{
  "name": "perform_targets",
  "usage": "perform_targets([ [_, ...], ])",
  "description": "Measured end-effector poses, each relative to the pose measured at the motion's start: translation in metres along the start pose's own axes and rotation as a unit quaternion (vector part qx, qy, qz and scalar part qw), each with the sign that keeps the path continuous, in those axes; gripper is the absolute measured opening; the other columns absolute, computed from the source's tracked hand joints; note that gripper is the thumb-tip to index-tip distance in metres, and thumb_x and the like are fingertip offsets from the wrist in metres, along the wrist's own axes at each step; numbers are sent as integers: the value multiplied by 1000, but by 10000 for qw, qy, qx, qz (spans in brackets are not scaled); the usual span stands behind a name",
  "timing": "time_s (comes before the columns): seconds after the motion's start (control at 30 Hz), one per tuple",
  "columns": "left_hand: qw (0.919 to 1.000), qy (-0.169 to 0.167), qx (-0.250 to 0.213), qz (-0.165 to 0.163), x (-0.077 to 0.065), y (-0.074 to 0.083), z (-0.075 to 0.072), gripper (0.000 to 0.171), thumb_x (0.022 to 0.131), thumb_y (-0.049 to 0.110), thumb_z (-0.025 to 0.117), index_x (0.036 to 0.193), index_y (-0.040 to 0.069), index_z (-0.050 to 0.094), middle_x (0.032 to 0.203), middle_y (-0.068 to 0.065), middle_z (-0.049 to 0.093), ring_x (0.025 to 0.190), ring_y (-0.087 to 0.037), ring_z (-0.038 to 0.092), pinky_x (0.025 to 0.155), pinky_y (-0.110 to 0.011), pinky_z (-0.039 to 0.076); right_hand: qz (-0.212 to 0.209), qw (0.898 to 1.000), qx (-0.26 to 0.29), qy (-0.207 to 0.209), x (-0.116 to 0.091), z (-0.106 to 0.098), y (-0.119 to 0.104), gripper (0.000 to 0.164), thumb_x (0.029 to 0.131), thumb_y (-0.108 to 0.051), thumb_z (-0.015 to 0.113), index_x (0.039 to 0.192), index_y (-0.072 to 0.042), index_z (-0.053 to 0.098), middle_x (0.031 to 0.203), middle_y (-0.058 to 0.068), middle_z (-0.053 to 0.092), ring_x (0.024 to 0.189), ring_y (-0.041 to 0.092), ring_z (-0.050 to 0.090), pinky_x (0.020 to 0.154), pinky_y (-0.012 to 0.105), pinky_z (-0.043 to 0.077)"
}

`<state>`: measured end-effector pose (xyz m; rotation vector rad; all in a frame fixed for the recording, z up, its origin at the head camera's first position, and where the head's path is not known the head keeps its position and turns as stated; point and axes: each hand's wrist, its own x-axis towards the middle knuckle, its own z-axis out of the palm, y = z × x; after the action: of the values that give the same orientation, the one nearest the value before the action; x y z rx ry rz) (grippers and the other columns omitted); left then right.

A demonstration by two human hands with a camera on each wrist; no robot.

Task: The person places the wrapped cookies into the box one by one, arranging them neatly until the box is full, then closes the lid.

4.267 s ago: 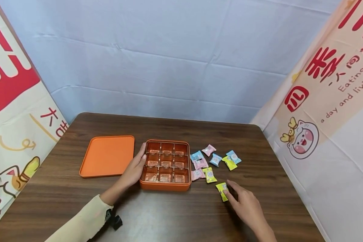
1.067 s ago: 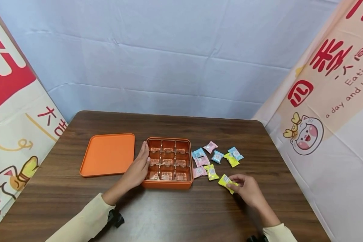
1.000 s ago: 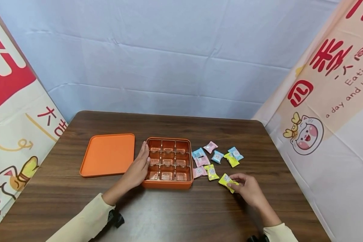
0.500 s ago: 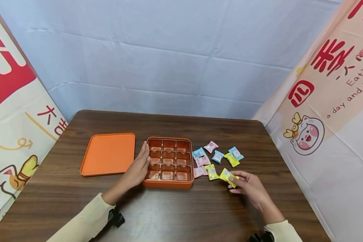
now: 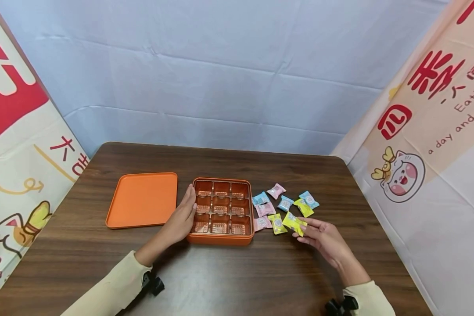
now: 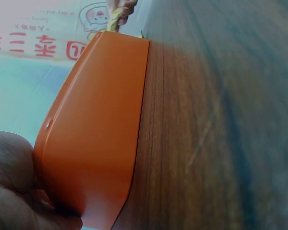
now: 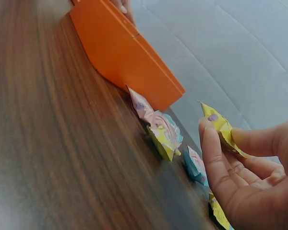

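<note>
An orange box [image 5: 221, 239] with a brown divided insert stands mid-table; its compartments hold nothing. My left hand [image 5: 180, 218] lies along the box's left side with straight fingers, and the left wrist view shows it right at the box wall [image 6: 96, 110]. Between thumb and fingers, my right hand [image 5: 325, 240] pinches a yellow-wrapped candy [image 5: 294, 223], held up off the table in the right wrist view, where the candy [image 7: 222, 127] stands tilted. Beside the box lie more wrapped candies: a yellow candy [image 5: 277, 224], a pink candy [image 5: 262, 223] and a blue candy [image 5: 285, 203] among them.
A flat orange lid [image 5: 142, 200] lies left of the box on the dark wooden table [image 5: 221, 281]. Other candies, such as a second yellow candy [image 5: 303, 207], lie farther right. A pale cloth [image 5: 205, 79] hangs behind the table, with printed cloths at both sides.
My right hand has pinched the nearest yellow candy, lifted it and carried it slightly up and left toward the other candies. My left hand has stayed at the box's side.
</note>
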<state>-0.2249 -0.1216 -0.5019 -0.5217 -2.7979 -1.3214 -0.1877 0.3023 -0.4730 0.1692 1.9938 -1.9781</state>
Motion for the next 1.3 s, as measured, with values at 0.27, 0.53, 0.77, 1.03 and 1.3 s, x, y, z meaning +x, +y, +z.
perform_targets([
  [0.27, 10000, 2, -30, 6, 0, 0, 0, 57, 111, 10, 34, 159, -7, 8, 168, -16, -5, 154, -34, 5, 120, -55, 15, 177, 9997, 122, 90, 7, 4, -6, 56, 100, -13, 66, 143, 15, 46, 106, 7, 74, 93, 18, 73, 85, 30, 58],
  [0.53, 10000, -11, -8, -3, 1, 0, 0, 56, 111, 10, 34, 158, -9, 10, 168, -16, -4, 154, -34, 5, 121, -54, 15, 89, 9983, 411, 401, 13, 2, -7, 32, 99, -11, 68, 126, 4, 66, 99, 5, 75, 89, 17, 74, 82, 29, 59],
  [0.77, 10000, 45, -3, 22, 1, 0, 0, 56, 111, 9, 35, 158, -9, 11, 168, -17, -2, 154, -35, 7, 120, -55, 16, -62, 9983, 443, 367, 23, 6, -12, 30, 99, -10, 67, 124, 6, 66, 100, 6, 75, 91, 17, 74, 82, 29, 59],
  [1.03, 10000, 69, -15, 39, 0, 0, 0, 55, 110, 8, 35, 157, -11, 12, 168, -17, -1, 154, -34, 6, 121, -54, 15, -102, 9988, 387, 275, 33, 15, -20, 27, 99, -14, 68, 119, 4, 68, 96, 5, 74, 87, 16, 74, 82, 29, 59],
  [1.3, 10000, 32, -53, -8, 0, 1, -1, 55, 110, 7, 35, 157, -10, 12, 168, -16, -3, 154, -35, 6, 121, -54, 14, -48, 9982, 574, 171, 41, 23, -27, 13, 100, -12, 66, 109, -3, 70, 92, 5, 74, 88, 17, 74, 82, 28, 59],
])
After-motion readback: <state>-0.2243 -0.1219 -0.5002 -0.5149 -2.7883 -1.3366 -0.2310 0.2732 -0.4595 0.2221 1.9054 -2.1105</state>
